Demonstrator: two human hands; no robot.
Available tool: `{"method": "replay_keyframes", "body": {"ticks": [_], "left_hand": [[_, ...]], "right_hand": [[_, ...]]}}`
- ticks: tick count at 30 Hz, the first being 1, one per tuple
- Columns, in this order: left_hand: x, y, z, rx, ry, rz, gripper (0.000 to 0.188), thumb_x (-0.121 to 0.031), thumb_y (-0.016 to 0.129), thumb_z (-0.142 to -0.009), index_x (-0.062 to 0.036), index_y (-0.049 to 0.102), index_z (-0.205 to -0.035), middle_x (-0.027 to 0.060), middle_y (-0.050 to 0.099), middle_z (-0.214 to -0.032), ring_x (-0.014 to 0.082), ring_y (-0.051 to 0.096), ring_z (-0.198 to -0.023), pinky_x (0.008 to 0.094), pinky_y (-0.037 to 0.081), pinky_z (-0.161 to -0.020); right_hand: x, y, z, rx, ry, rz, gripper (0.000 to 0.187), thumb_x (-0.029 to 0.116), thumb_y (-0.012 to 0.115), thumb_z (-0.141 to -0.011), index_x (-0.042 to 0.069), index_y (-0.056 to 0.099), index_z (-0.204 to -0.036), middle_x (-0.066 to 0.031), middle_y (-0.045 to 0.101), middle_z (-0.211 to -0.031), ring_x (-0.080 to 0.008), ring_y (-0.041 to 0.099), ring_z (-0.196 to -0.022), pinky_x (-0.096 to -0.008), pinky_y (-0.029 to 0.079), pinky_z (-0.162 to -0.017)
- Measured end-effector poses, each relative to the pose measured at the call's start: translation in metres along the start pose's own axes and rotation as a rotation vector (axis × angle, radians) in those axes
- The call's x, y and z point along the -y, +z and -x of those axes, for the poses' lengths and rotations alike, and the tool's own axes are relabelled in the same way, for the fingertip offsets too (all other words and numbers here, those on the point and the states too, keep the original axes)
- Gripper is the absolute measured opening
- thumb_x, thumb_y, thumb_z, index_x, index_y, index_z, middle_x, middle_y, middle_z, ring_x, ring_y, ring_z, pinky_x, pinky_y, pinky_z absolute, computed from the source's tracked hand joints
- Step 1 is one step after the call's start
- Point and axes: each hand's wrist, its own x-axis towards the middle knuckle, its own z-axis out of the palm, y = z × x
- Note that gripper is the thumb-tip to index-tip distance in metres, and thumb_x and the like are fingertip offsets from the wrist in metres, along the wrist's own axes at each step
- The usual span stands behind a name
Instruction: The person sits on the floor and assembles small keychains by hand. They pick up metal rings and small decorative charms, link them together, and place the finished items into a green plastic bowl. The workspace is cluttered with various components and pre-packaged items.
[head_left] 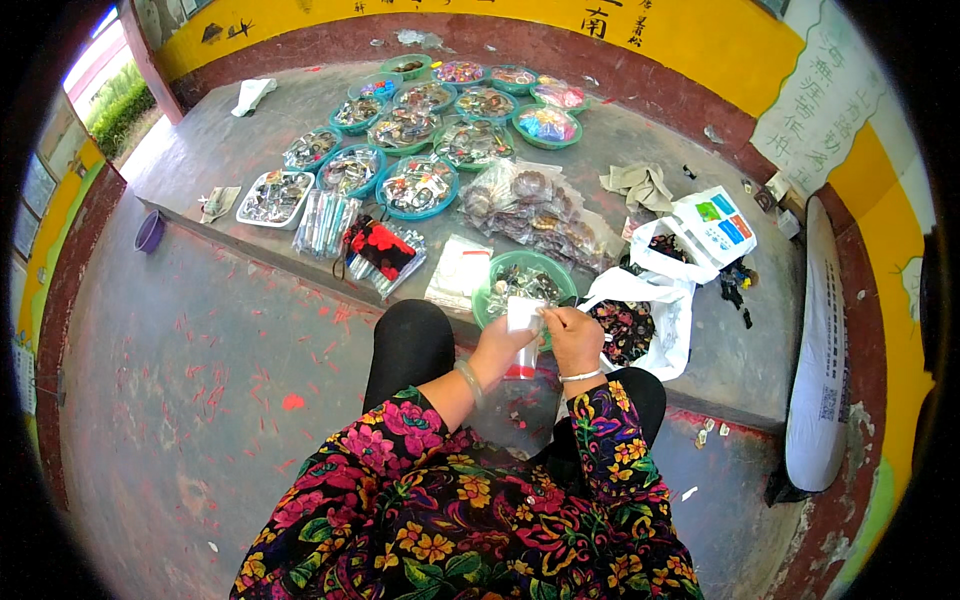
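Note:
My left hand (498,352) is closed around a small clear plastic bag (522,314) with a red strip at its lower end, held upright before my knees. The fingertips of my right hand (574,342) are pinched together at the bag's upper right edge; what lies between them is too small to make out. Just beyond both hands is a green basin (484,297) of small shiny pieces, partly covered by the bag. To the right, an open white plastic bag (677,345) holds many small dark, colourful pieces, close to my right hand.
Several basins (417,211) of small goods crowd the raised concrete ledge (740,345). Nearer lie a stack of white plastic bags (459,268), a red and black pouch (382,250) and clear bags of brown discs (540,212). A long grey padded object (815,370) leans at right.

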Motion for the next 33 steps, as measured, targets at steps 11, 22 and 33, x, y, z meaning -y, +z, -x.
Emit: {"method": "replay_keyframes", "body": {"ticks": [11, 22, 33], "left_hand": [[0.004, -0.001, -0.002, 0.007, -0.03, -0.01, 0.024, -0.002, 0.054, -0.081, -0.0028, 0.049, -0.105, 0.006, 0.059, -0.088, 0.0149, 0.059, -0.072, 0.0265, 0.048, -0.061], [-0.006, 0.001, 0.003, 0.258, -0.127, 0.122, 0.04, 0.004, 0.052, -0.079, -0.0058, 0.041, -0.116, 0.008, 0.055, -0.098, 0.0197, 0.061, -0.077, 0.0305, 0.052, -0.066], [-0.007, -0.004, 0.007, 0.303, -0.267, 0.03, 0.034, 0.001, 0.054, -0.08, -0.0053, 0.043, -0.111, 0.0096, 0.059, -0.089, 0.0199, 0.062, -0.075, 0.0312, 0.053, -0.061]], "right_hand": [[-0.018, 0.01, -0.002, 0.18, 0.194, -0.49, 0.011, 0.008, 0.065, -0.072, -0.001, 0.062, -0.078, -0.0049, 0.058, -0.07, -0.011, 0.054, -0.058, -0.0242, 0.044, -0.051], [-0.017, 0.002, 0.0, 0.058, 0.071, -0.363, 0.011, 0.007, 0.058, -0.077, 0.0, 0.062, -0.084, -0.0042, 0.062, -0.067, -0.0073, 0.056, -0.059, -0.0215, 0.044, -0.052], [-0.032, -0.003, -0.011, 0.01, 0.331, -0.612, 0.01, 0.008, 0.056, -0.082, -0.001, 0.058, -0.077, -0.0038, 0.058, -0.062, -0.0072, 0.051, -0.05, -0.0208, 0.043, -0.048]]}}
